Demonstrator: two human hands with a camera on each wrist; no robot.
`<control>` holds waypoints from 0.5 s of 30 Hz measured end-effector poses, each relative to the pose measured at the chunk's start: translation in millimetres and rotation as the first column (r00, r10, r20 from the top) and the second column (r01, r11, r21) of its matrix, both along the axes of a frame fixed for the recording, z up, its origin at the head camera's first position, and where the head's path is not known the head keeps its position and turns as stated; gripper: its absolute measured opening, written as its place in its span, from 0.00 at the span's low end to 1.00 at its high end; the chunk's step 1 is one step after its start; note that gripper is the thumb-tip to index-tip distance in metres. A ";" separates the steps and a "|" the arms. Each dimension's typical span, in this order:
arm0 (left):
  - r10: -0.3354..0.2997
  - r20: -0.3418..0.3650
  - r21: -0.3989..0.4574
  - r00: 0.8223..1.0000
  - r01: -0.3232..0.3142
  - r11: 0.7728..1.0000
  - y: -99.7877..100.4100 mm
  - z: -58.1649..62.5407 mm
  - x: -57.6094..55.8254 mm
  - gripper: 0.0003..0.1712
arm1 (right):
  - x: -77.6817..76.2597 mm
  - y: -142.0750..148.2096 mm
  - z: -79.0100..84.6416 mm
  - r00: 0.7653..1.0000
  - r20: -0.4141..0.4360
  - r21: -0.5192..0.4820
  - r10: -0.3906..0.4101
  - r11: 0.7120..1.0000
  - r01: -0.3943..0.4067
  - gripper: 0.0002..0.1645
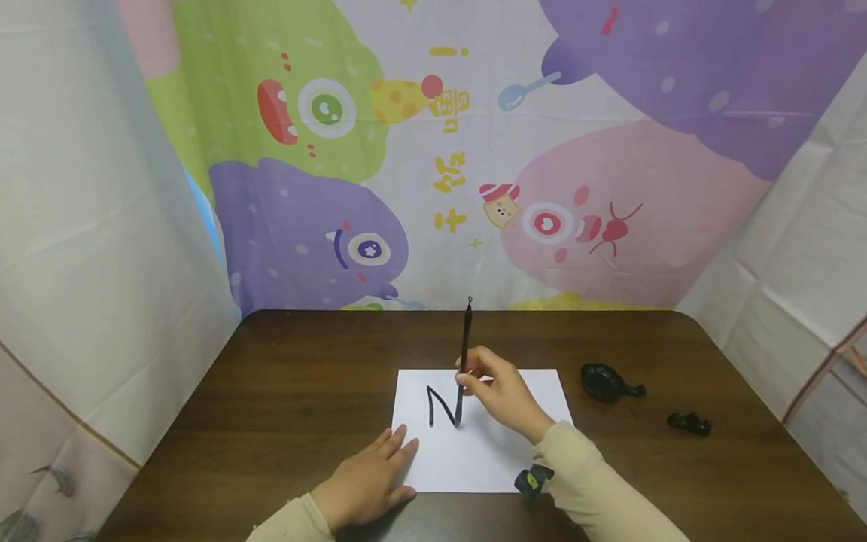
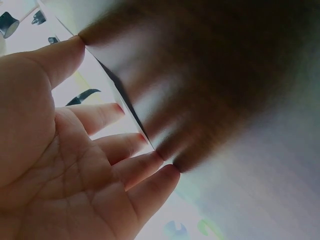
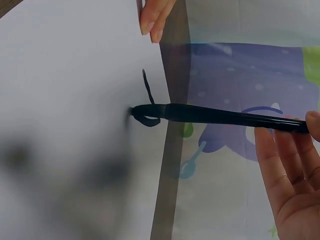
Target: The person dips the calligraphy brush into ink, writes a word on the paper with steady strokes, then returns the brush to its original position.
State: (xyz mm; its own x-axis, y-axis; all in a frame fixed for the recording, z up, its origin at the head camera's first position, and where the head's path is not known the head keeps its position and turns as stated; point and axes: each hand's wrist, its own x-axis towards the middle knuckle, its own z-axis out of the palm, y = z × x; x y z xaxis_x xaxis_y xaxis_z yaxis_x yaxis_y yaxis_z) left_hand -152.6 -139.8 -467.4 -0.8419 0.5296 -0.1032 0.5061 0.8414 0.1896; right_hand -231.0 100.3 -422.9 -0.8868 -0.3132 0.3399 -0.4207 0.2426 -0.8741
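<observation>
My right hand (image 1: 504, 391) pinches a dark calligraphy brush (image 1: 465, 342) between thumb and fingers, the brush standing nearly upright. Its tip touches the white paper (image 1: 484, 459) at the lower end of black strokes (image 1: 442, 403) that look like a letter N. In the right wrist view the brush (image 3: 215, 114) has a dark, wet-looking tip, and part of the strokes shows beside it. My left hand (image 1: 366, 478) rests with extended fingers at the paper's left edge. In the left wrist view the fingertips of my left hand (image 2: 90, 165) touch the paper and table surface.
A black dish with a short handle (image 1: 603, 382) stands on the brown table (image 1: 291, 406) right of the paper. Farther right lies a small black piece (image 1: 689, 423). A cartoon-printed curtain (image 1: 433, 263) hangs behind the table, and pale cloth hangs at both sides.
</observation>
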 end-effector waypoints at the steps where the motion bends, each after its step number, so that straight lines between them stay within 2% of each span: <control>1: -0.001 -0.002 -0.002 1.000 0.001 1.000 -0.1 0.0 0.1 0.39 | 2.5 -0.4 4.7 1.000 -0.001 0.000 0.001 1.000 -0.001 0.08; 5: -0.001 -0.006 -0.002 1.000 0.001 1.000 0.0 0.5 0.7 0.39 | 6.5 -0.7 15.6 1.000 0.005 -0.002 0.005 1.000 -0.005 0.09; 15: 0.002 -0.009 -0.010 1.000 -0.002 1.000 0.2 -0.2 0.6 0.39 | 2.2 -2.7 15.8 1.000 0.007 0.010 -0.009 1.000 0.009 0.10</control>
State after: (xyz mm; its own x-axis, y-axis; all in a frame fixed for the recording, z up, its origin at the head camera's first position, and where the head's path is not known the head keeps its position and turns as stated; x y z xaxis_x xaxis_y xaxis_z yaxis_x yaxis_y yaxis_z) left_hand -152.0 -139.7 -467.6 -0.8436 0.5273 -0.1013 0.5063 0.8441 0.1766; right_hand -228.8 97.6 -407.1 -0.8920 -0.3089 0.3301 -0.4121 0.2550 -0.8748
